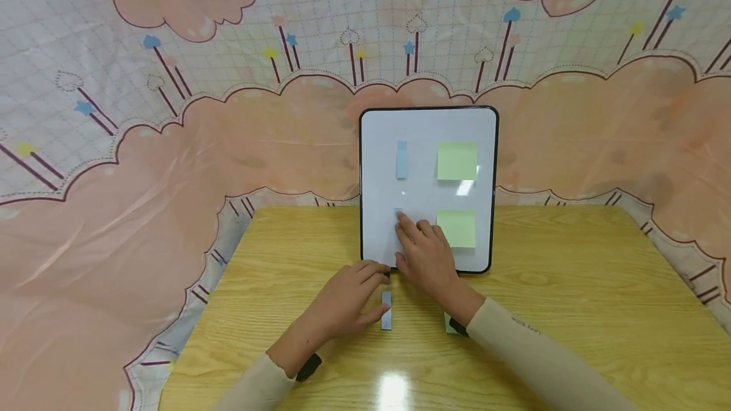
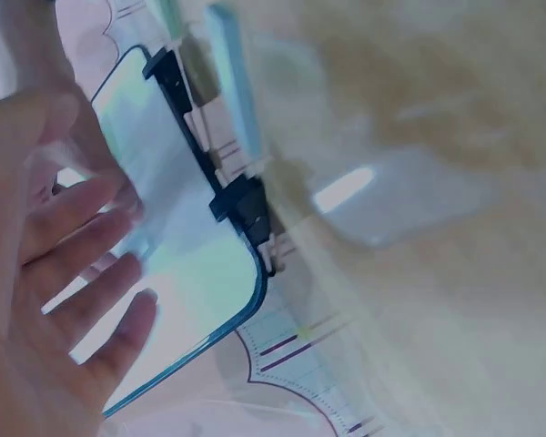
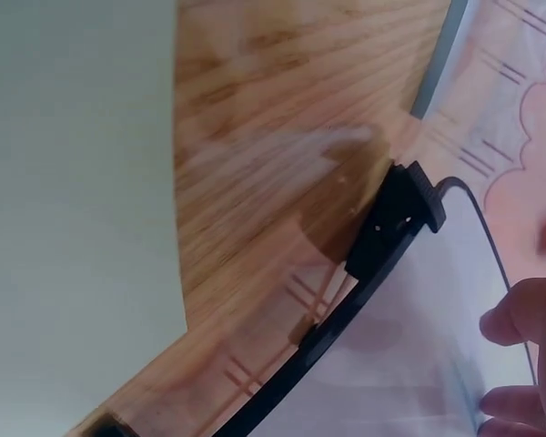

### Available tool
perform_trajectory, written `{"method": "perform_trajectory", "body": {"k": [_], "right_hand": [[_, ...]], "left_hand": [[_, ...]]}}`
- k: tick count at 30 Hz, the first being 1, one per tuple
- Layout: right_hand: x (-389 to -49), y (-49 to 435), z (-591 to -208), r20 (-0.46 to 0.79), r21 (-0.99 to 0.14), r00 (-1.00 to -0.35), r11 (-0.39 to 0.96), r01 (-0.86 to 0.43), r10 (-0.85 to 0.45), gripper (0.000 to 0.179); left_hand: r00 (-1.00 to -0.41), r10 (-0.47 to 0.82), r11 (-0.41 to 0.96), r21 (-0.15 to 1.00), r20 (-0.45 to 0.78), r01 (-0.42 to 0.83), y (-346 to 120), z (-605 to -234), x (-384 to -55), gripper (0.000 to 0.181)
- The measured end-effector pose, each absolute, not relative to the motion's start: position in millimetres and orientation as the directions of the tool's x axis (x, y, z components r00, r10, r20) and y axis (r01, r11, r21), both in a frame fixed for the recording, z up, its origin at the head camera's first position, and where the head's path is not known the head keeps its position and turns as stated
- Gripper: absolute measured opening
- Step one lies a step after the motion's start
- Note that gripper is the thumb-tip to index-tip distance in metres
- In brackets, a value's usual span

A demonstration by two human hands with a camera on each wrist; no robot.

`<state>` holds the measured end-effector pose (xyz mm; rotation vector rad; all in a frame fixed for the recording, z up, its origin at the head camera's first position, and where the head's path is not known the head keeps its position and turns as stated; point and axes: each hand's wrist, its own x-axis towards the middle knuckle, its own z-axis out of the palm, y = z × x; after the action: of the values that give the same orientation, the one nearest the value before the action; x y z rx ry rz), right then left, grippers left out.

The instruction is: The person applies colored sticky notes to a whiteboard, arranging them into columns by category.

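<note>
A small black-framed whiteboard (image 1: 419, 192) stands upright on the table. My right hand (image 1: 427, 259) reaches to its lower left, the index fingertip pressing a narrow pale strip (image 1: 398, 210) mostly covered by the fingers. Above it a light blue sticky strip (image 1: 402, 160) clings to the board. Two green sticky notes, an upper one (image 1: 457, 160) and a lower one (image 1: 461, 230), are stuck on the right side. My left hand (image 1: 349, 300) holds nothing, its fingers loosely bent by the board's bottom edge. Its thumb overlaps a narrow blue sticky-note pad (image 1: 386, 321) in the head view.
A green sticky-note pad (image 1: 449, 324) lies on the wooden table (image 1: 571, 284), partly hidden under my right wrist. Black feet, one near foot (image 2: 246, 208) and another (image 2: 168, 80), hold the board's lower edge. A patterned cloth (image 1: 285, 138) hangs behind.
</note>
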<state>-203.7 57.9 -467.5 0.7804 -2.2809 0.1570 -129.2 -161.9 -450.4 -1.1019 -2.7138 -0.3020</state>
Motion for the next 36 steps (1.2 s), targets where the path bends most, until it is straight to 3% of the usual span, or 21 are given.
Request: {"method": "perform_trajectory", "body": {"k": [7, 15, 26, 36], "right_hand": [[-198.7, 58.8, -467.1, 0.654, 0.102, -0.579, 0.815, -0.570, -0.487, 0.059], [-193.0, 57.9, -467.6, 0.627, 0.117, -0.605, 0.827, -0.549, -0.490, 0.067], [-186.0, 58.1, -466.8, 0.591, 0.111, -0.641, 0.836, -0.537, -0.490, 0.058], [-184.6, 59.9, -466.6, 0.577, 0.099, -0.653, 0.836, -0.540, -0.490, 0.060]], "left_hand": [[-0.650, 0.616, 0.730, -0.011, 0.446, 0.683, -154.1, -442.4, -152.6, 0.062], [-0.655, 0.611, 0.760, -0.098, 0.445, 0.642, -144.5, -440.4, -177.7, 0.084], [-0.696, 0.617, 0.783, -0.198, 0.367, 0.590, -136.7, -438.0, -200.4, 0.079], [-0.697, 0.620, 0.783, -0.226, 0.360, 0.580, -133.5, -440.1, -207.3, 0.078]]}}
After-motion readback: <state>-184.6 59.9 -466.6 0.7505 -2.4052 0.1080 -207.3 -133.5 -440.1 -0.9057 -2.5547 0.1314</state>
